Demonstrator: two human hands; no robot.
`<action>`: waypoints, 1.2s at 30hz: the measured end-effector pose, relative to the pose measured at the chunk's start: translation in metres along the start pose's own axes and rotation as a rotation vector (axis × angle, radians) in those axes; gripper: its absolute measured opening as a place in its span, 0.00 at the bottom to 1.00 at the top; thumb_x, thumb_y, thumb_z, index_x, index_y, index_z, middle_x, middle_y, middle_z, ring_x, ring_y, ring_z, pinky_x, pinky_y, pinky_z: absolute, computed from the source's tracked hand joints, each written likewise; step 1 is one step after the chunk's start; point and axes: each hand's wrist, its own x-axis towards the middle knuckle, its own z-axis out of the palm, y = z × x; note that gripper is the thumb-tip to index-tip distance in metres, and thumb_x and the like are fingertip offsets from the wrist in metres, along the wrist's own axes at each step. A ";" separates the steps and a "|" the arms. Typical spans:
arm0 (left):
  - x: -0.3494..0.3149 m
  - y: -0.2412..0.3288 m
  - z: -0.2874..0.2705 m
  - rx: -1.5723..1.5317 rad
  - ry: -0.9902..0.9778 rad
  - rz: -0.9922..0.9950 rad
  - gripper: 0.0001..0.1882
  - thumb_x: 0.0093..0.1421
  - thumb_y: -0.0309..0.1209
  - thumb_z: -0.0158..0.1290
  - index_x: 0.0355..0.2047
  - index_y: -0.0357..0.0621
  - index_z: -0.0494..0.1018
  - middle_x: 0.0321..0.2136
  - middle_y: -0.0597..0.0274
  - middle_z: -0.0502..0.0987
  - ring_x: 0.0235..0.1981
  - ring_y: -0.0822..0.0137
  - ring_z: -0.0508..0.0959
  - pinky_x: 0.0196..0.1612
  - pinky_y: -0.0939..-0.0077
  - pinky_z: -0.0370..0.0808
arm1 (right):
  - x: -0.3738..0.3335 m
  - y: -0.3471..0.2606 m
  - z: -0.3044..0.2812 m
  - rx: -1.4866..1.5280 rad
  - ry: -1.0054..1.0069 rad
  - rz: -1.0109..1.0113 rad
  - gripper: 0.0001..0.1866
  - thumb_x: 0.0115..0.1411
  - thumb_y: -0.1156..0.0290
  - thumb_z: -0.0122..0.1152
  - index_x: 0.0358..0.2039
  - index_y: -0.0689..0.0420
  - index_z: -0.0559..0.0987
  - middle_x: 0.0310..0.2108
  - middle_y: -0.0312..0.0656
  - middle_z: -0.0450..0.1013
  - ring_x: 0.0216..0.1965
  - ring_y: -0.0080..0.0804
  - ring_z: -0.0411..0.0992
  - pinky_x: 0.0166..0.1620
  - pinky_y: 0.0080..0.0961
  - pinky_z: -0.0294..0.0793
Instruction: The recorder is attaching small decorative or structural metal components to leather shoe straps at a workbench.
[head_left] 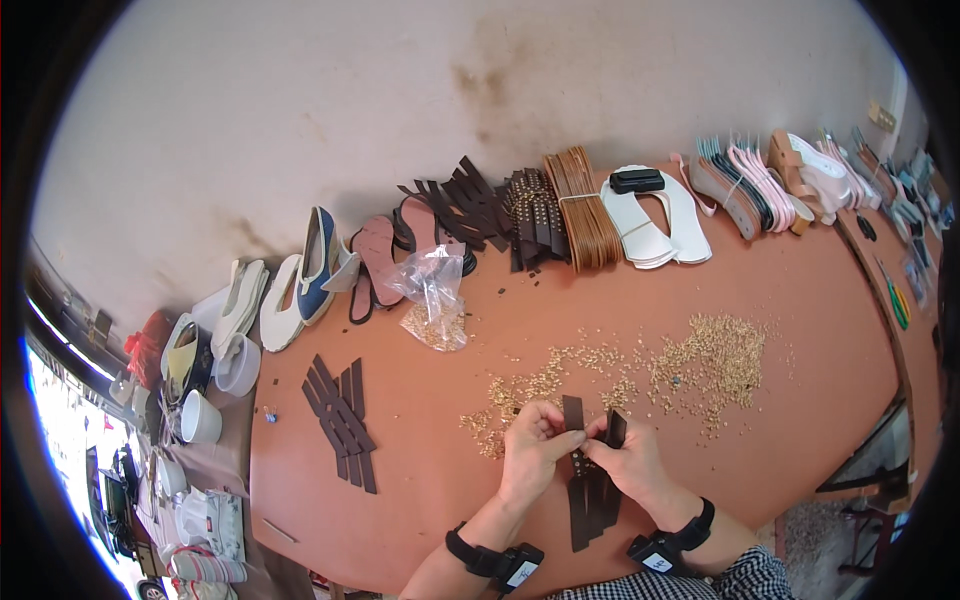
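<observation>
Both my hands are over the near part of the table, pinching a dark brown shoe strap piece [590, 505] made of several strips. Small gold studs show on it between my hands. My left hand [535, 450] grips the strip standing up beside its thumb. My right hand [630, 460] holds the other side, its thumb and fingertips meeting the left thumb at the studs. Whatever small part may be between the fingertips is too small to make out. Just beyond my hands, loose gold studs [715, 365] are scattered in a wide heap. More dark brown strap pieces [342, 420] lie to the left.
A clear plastic bag [432, 295] of studs lies further back. Along the wall stand studded strap bundles [540, 220], tan strips [580, 210], white sole shapes [645, 235] with a black case on top, and shoes [318, 265]. White tubs [202, 418] stand left; green-handled pliers [895, 300] lie right.
</observation>
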 end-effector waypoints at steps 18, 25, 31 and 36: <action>0.035 0.020 -0.080 1.542 0.239 0.509 0.05 0.47 0.30 0.54 0.21 0.42 0.73 0.24 0.55 0.72 0.32 0.56 0.71 0.35 0.63 0.69 | 0.003 -0.004 -0.004 0.540 0.060 0.190 0.03 0.51 0.77 0.57 0.27 0.57 0.73 0.23 0.32 0.69 0.24 0.18 0.66 0.29 0.17 0.65; 0.034 0.023 -0.071 1.627 0.218 0.504 0.05 0.49 0.27 0.48 0.20 0.40 0.71 0.22 0.56 0.72 0.29 0.55 0.72 0.33 0.62 0.69 | 0.004 -0.001 -0.004 0.554 0.032 0.190 0.04 0.52 0.78 0.57 0.29 0.58 0.73 0.25 0.32 0.69 0.26 0.17 0.66 0.31 0.16 0.65; 0.031 0.026 -0.067 1.171 0.335 0.419 0.04 0.53 0.26 0.48 0.25 0.38 0.69 0.21 0.57 0.72 0.24 0.64 0.73 0.28 0.69 0.70 | 0.005 0.003 -0.005 0.540 0.073 0.143 0.06 0.52 0.78 0.58 0.31 0.59 0.73 0.26 0.33 0.70 0.27 0.18 0.67 0.32 0.16 0.66; 0.025 0.025 -0.053 0.327 0.325 0.124 0.05 0.57 0.21 0.46 0.24 0.36 0.68 0.20 0.61 0.72 0.17 0.75 0.73 0.18 0.84 0.70 | 0.005 0.002 0.000 0.519 0.109 0.171 0.06 0.50 0.80 0.58 0.30 0.58 0.74 0.26 0.33 0.70 0.26 0.19 0.68 0.31 0.18 0.68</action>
